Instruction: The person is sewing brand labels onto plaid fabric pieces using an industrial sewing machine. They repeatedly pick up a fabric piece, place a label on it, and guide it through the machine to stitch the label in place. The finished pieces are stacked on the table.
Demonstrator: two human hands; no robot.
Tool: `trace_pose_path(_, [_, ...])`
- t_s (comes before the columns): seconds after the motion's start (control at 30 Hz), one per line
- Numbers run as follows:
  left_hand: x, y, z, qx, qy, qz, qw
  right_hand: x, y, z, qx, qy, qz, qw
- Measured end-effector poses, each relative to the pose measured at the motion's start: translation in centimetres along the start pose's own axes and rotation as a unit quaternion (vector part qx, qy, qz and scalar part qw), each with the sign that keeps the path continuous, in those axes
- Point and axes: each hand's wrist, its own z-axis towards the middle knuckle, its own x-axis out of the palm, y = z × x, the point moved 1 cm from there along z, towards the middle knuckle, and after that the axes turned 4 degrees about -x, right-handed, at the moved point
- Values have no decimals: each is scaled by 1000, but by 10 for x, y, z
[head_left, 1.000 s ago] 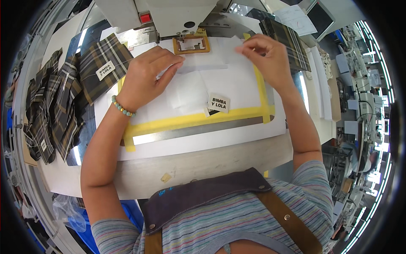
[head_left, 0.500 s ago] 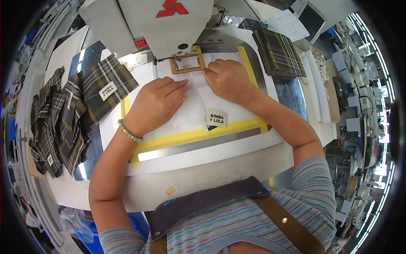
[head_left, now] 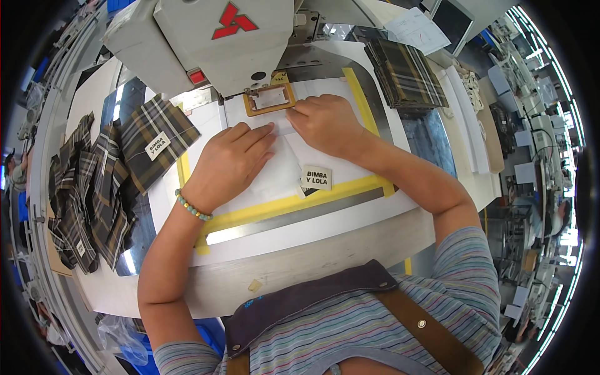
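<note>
My left hand (head_left: 232,161) lies on the white sheet (head_left: 250,194) in the yellow-taped frame, its fingers stretched forward and nothing visible in them. To the right, my right hand (head_left: 328,125) is closed, with curled fingers and thumb at the lower right corner of a small amber rectangular clamp frame (head_left: 269,111). Whatever those fingers pinch is hidden. Above the clamp stands the head of a white sewing machine (head_left: 219,50). Closer to me, a cream woven label (head_left: 317,177) rests on the sheet, overlapping a dark piece (head_left: 306,192).
Plaid fabric pieces with cream labels, one spread flat (head_left: 156,134) and others heaped (head_left: 94,187), lie on the left. A neat stack of plaid pieces (head_left: 406,75) sits at the back right, near a paper sheet (head_left: 417,30) and a dark screen (head_left: 451,28).
The whole view has shifted slightly. Both hands keep nearly the same pose beside the amber clamp, and the label stays on the sheet.
</note>
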Motion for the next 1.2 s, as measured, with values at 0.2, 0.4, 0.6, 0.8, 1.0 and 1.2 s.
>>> trace_pose_path(0.2, [2, 0, -1, -7, 3, 27, 1000, -2, 6, 10, -43, 125, -67, 989])
trace_pose_path(0.4, [-1, 1, -4, -26, 13, 63, 998, -44, 19, 5, 78, 183, 22, 980])
trace_pose_path(0.6, [-1, -6, -4, -88, 74, 83, 990, -24, 14, -17, 85, 127, 74, 985])
trace_pose_path(0.8, [3, -8, -7, -115, 132, 104, 979, -14, 15, -14, 106, 104, 100, 984])
trace_pose_path(1.0, [8, -9, -10, -136, 141, 96, 976, -22, 12, -15, 118, 130, 129, 976])
trace_pose_path(1.2, [15, -11, -8, -150, 137, 90, 975, -20, 14, -15, 114, 112, 124, 979])
